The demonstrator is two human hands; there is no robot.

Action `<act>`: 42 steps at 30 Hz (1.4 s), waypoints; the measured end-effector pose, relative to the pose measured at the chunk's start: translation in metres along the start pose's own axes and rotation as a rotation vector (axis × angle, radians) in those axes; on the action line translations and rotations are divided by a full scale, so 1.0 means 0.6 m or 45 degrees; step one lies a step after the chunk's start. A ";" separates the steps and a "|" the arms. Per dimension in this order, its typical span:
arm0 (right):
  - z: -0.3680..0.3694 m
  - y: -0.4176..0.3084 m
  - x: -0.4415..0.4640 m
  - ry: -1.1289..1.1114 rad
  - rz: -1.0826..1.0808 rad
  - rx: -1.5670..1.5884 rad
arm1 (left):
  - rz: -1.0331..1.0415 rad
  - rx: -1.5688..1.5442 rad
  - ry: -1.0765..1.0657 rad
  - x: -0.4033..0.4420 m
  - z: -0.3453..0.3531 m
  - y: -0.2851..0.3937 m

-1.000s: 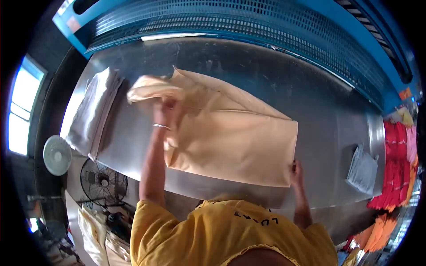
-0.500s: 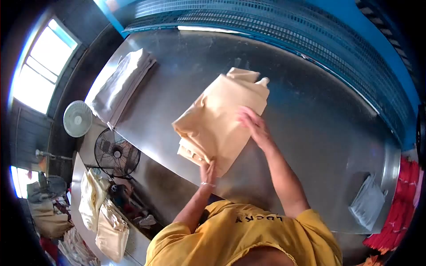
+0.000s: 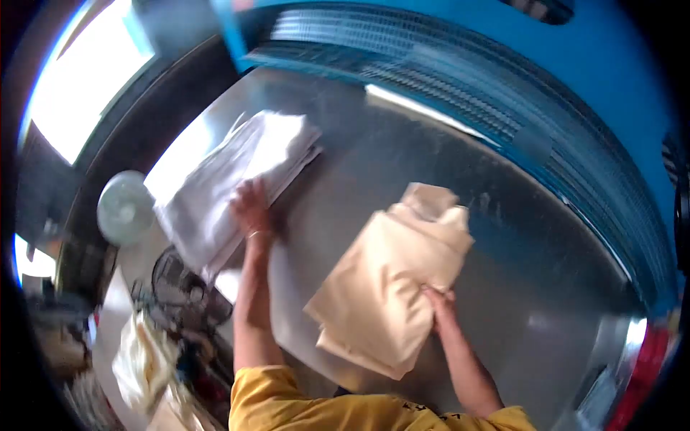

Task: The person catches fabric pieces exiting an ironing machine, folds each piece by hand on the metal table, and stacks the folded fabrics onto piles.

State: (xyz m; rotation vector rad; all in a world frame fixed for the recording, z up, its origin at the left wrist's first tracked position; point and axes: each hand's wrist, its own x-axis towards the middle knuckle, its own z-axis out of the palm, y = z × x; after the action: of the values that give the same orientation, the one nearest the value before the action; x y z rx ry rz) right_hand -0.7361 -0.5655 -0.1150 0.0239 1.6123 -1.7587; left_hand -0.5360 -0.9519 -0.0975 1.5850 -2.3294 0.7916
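In the head view, my right hand grips the near right edge of a folded beige cloth, with the thumb on top and the other fingers mostly hidden beneath. The cloth's far end is loosely bunched and shows an open fold. My left hand is at the right side of a stack of folded whitish cloth, its fingers on the top layer and somewhat blurred. That stack lies on the far left of the metal table.
A blue perforated guard runs along the table's far edge. Left of the table are a pale fan, a black fan and cream cloth. Red cloth hangs at the right edge, near a greyish bundle.
My left hand has left the beige cloth's near corner and reached left to the whitish stack. My right hand has closed on the beige cloth's edge. The camera view has shifted.
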 end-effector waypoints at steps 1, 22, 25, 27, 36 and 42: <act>0.048 0.007 0.010 -0.019 0.009 -0.123 | 0.040 -0.005 0.110 0.024 0.025 -0.017; -0.397 -0.140 0.113 1.245 -0.653 -1.584 | 1.243 -1.141 0.447 0.266 -0.070 0.792; -0.427 -0.130 0.120 1.276 -0.860 -1.691 | 0.775 -1.359 0.131 0.229 -0.068 0.935; -0.435 -0.130 0.120 1.317 -0.819 -1.611 | 0.793 -0.991 0.234 0.239 -0.086 0.970; -0.449 -0.112 0.116 1.378 -0.951 -1.471 | 1.398 -1.420 0.015 0.033 -0.152 0.636; -0.564 -0.161 0.066 1.174 -0.753 0.383 | 0.836 -0.885 0.122 0.022 -0.060 0.324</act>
State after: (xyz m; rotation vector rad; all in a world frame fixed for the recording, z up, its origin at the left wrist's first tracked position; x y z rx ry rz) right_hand -0.9674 -0.2976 -0.1226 0.6428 2.0836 -2.6813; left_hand -0.7226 -0.8891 -0.1218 0.4945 -2.6370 0.0897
